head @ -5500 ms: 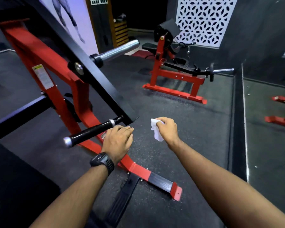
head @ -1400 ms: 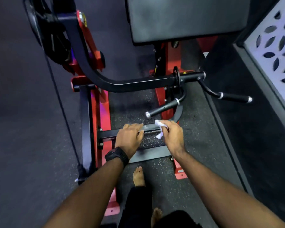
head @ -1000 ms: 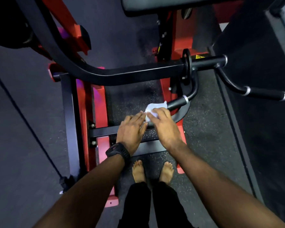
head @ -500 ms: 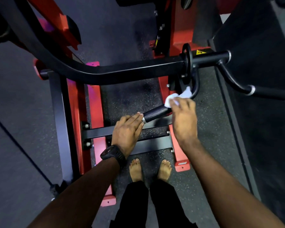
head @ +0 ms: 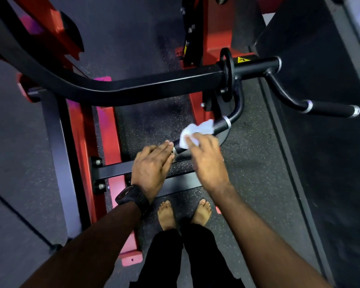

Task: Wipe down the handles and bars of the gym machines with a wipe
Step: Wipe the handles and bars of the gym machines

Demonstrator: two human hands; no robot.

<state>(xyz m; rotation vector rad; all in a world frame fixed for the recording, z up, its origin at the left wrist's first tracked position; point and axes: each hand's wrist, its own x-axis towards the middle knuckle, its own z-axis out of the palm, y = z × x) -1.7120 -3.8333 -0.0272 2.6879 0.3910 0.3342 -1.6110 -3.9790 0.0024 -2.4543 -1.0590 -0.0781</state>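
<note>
Holding wipe (head: 196,129) — right hand (head: 208,161) (against handle (head: 221,126)).

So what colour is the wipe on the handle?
White; the wipe in the right hand shows clearly in the head view.

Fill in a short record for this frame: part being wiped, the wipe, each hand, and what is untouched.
part being wiped: near handle, black grip with a silver collar
cloth: white wipe, crumpled over the grip
right: right hand holds the wipe against the near handle
left: left hand, fingers straight, fingertips at the handle's end cap
untouched: far handle, off to the right
worn: wristwatch on the left wrist
</note>
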